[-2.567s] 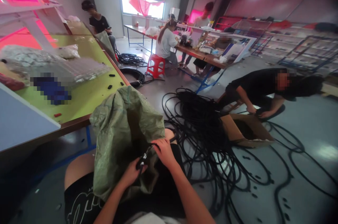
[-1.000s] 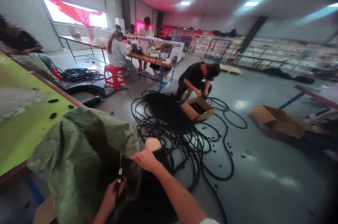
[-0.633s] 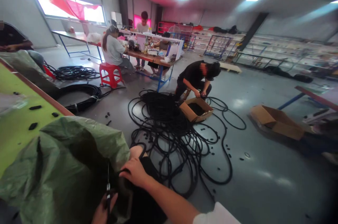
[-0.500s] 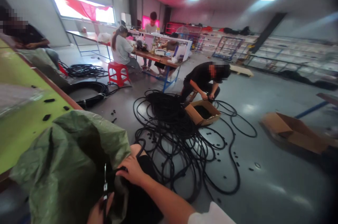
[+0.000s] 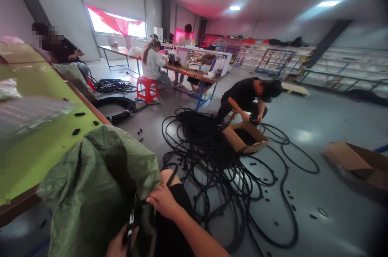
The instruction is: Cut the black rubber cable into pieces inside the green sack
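A green woven sack (image 5: 93, 184) stands open between my knees. My right hand (image 5: 162, 201) is closed on a black cable (image 5: 169, 176) at the sack's mouth. My left hand (image 5: 119, 243), low at the frame's bottom edge, grips a pair of scissors (image 5: 131, 221) whose blades point up beside the cable. The cable runs from my right hand across my knee to a big tangled heap of black cable (image 5: 212, 156) on the floor.
A green-topped table (image 5: 39, 135) with small black parts lies at my left. A crouching person (image 5: 247, 97) works over a cardboard box (image 5: 245, 137). Another box (image 5: 357, 162) sits at right. Seated people work at a far table (image 5: 188, 71); cable coils (image 5: 117, 105) lie near a red stool (image 5: 147, 89).
My view swung up and right from my lap to the room, then back left a little. Both hands stayed at the sack's mouth, holding the cable and scissors.
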Tool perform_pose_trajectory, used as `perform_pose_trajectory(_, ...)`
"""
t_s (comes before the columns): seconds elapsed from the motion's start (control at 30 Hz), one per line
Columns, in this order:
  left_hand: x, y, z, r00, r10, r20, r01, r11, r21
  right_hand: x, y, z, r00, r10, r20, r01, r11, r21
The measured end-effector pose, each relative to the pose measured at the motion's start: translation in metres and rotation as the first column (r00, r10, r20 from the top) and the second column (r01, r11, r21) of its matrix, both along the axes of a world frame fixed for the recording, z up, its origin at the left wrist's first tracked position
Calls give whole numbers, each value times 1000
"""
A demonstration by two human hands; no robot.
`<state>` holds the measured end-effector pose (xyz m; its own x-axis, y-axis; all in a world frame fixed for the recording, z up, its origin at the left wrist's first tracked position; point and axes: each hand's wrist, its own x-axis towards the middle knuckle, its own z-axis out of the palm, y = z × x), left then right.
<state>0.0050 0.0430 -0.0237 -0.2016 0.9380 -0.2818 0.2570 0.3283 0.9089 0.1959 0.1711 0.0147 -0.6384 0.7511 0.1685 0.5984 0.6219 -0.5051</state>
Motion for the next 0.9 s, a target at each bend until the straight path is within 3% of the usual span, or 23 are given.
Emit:
perform_pose_trajectory(0.23,11,7,10,983,-38,181,49,997,-53,0,-7,15,993,-60,-103,58,998,-24)
perform_pose_trajectory(0.37,20,10,9,988,4,152,-3,1000,-10,3,-15,26,983,-109,-147,108,994,-13)
perform_pose_trajectory(0.67,14,-2,-5,991,-79,107,80,997,-9,0,-16,26,989,-126,-71,127,992,5)
perform_pose_trajectory(0.9,20,-8,5,998,-68,2,68,993,94,2,-20,29,996,-88,-11,89,993,78)
